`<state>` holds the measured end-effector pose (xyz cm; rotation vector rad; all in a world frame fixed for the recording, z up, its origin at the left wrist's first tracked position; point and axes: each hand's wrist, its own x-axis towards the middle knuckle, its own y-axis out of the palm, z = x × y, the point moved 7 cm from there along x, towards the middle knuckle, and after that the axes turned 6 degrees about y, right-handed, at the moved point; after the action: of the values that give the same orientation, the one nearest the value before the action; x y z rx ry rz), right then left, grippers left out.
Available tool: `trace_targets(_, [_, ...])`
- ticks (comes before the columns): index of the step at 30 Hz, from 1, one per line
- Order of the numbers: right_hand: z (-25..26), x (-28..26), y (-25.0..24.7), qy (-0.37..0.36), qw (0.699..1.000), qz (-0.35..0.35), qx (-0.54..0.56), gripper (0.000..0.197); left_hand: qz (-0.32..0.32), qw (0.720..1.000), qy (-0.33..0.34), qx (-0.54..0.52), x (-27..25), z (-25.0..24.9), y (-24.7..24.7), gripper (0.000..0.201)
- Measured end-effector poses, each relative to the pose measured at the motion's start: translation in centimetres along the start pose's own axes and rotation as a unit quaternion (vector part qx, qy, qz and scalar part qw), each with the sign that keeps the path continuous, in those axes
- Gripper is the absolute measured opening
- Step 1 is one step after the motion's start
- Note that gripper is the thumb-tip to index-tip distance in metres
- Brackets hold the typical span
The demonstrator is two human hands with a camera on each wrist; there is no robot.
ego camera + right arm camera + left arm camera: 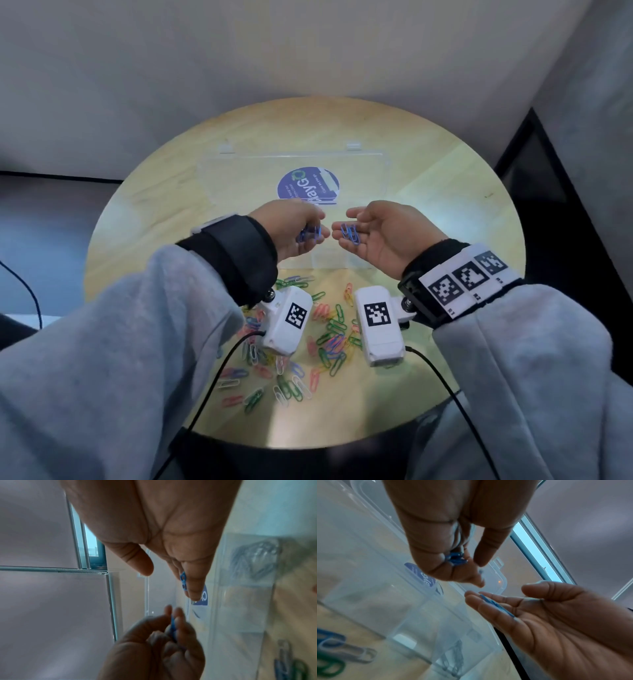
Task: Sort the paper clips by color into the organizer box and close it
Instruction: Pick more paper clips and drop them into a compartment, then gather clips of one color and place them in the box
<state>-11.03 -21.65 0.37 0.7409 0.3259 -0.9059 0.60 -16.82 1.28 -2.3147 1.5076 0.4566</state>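
A clear organizer box stands on the round wooden table, its lid folded back flat with a blue round sticker on it. Both hands hover above the box. My left hand curls its fingers round a bunch of blue paper clips, also seen as blue paper clips. My right hand lies palm up with straight fingers, and a few blue clips rest loose on them. A pile of mixed coloured clips lies on the table in front of the box.
The round table's rim stands close to grey padded walls. Camera cables run from both wrists toward me. One box compartment holds dark clips. A dark floor strip lies to the right.
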Motion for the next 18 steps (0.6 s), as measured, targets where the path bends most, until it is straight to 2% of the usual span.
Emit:
trace_targets(2, [0.3,0.5,0.3,-0.002,0.999,0.01,0.033,0.015,-0.002,0.999,0.001,-0.047,0.4,-0.1,0.1,0.008])
trace_targets(5, [0.5,1.1,0.7,-0.002,0.999,0.019,0.046,0.017,0.006,0.998,0.007,-0.064,1.4,-0.1,0.2,0.025])
trace_targets(9, [0.2,1.5,0.9,0.007,1.0,0.015,0.014,0.029,0.027,0.999,0.004,-0.045,1.9,-0.3,0.6,0.034])
trace_targets(11, [0.2,1.3,0.7,0.0,1.0,0.007,-0.01,0.023,0.049,0.998,-0.004,-0.037,1.7,-0.2,1.1,0.039])
trace_targets(15, [0.5,0.7,-0.2,-0.017,0.993,-0.025,-0.117,0.016,0.041,0.999,0.016,-0.022,1.4,-0.4,0.9,0.034])
trace_targets(18, [0.8,-0.5,-1.0,-0.033,0.959,-0.031,-0.281,0.02,0.046,0.998,0.048,0.019,0.3,-0.6,0.9,0.021])
